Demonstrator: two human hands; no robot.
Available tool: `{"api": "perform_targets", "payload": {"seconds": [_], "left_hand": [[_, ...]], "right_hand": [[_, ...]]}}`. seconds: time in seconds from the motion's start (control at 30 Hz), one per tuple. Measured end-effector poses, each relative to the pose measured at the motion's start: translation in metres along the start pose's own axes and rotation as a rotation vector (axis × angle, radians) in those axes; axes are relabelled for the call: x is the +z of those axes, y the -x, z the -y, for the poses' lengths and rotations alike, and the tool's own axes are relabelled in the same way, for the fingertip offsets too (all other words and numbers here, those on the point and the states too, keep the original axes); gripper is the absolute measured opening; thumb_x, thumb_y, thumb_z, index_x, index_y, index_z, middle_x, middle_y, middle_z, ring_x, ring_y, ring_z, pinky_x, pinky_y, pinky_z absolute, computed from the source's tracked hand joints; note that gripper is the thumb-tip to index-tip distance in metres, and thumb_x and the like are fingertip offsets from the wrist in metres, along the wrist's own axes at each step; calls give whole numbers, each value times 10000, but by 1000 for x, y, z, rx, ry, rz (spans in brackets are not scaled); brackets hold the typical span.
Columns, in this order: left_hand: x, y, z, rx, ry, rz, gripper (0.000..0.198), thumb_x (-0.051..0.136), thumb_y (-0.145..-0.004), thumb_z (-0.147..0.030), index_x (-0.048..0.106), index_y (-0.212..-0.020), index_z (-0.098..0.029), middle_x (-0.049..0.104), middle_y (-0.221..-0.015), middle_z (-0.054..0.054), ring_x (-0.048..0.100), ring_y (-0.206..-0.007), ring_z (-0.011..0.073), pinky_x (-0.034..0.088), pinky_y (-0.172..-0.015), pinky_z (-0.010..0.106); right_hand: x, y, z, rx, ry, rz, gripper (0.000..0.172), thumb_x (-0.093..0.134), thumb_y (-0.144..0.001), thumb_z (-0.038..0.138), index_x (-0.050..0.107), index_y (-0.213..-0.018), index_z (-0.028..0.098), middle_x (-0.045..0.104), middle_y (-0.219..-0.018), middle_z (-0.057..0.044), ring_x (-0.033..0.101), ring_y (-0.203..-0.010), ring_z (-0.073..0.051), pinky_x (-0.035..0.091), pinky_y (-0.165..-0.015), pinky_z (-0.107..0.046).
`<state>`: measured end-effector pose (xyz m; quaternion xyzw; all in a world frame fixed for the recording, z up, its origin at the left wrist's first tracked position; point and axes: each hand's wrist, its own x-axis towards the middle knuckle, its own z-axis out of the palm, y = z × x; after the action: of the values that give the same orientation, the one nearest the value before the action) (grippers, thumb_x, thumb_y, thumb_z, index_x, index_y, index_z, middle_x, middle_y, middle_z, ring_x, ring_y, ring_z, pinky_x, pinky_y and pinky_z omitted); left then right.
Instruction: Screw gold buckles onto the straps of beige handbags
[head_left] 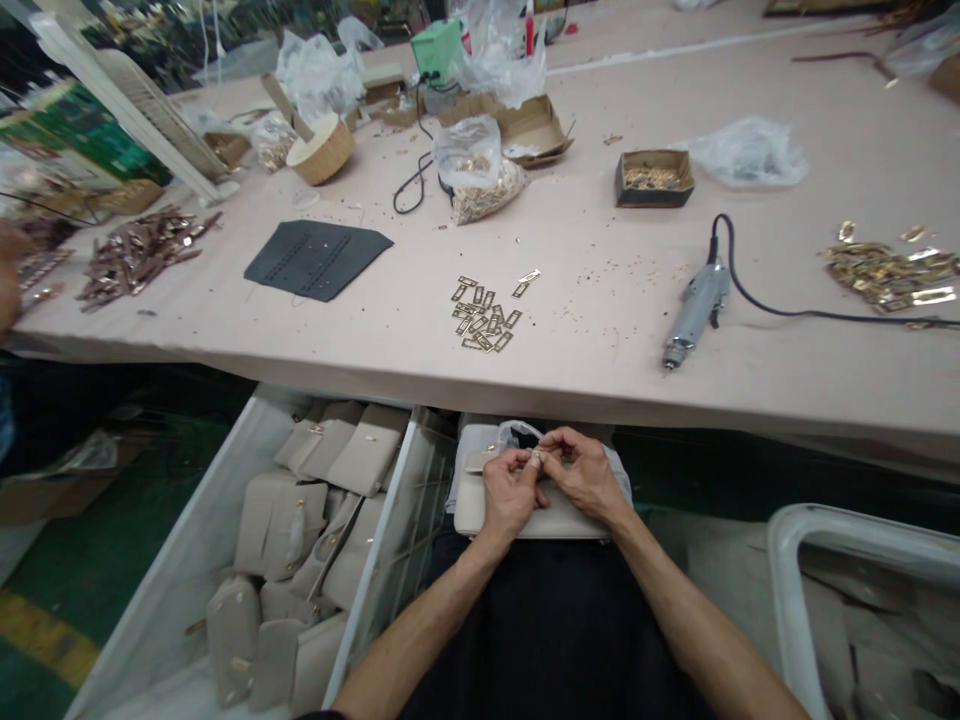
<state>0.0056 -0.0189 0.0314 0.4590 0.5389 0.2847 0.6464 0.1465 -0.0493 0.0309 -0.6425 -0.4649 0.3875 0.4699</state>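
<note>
1. Table [600, 370] has its front edge just beyond the fingers; along this edge runs a bare strip, with open room.
2. White crate [374, 550] stands left of the fingers, its rim near the left forearm.
3. Beige bag [562, 517] lies on the lap, directly beneath the fingers.
4. Left hand [512, 490] and right hand [590, 477] meet above the bag, fingertips close together; whether clamped on something, I cannot tell.
5. Metal frames [480, 323] lie farther beyond the fingers, past the edge.

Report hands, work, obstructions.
Left hand, right hand close together over beige rectangular bag; held detail too small to tell. Nothing visibly blocking; grey corded electric screwdriver lies on pale-pink tabletop.
</note>
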Motion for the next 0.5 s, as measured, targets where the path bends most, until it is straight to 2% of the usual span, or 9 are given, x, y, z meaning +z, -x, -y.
{"api": "perform_targets", "payload": {"seconds": [0.2,0.33,0.5], "left_hand": [[0,1,-1,54,-58,-6,345,713,-835,-486,674,-855,-144,642,-540,0,551,-326,124,397,-341,196],[0,0,-1,69,-104,-11,386,672,-868,-531,659,-811,-150,649,-571,2,539,-314,115,348,-311,190],[1,-1,4,68,-137,-18,394,660,-887,-531,662,-799,-148,591,-472,-14,534,-308,128,360,-326,192]], "right_hand": [[-8,-2,0,31,-2,40,129,647,-849,272,689,-939,188,728,-836,-35,660,-721,-165,535,-708,-286],[-10,-2,5,75,-28,66,140,638,-849,278,689,-936,180,715,-802,-31,650,-703,-160,529,-688,-278],[-9,0,1,114,-72,65,141,634,-847,274,684,-939,179,708,-807,-30,646,-699,-159,526,-678,-280]]}}
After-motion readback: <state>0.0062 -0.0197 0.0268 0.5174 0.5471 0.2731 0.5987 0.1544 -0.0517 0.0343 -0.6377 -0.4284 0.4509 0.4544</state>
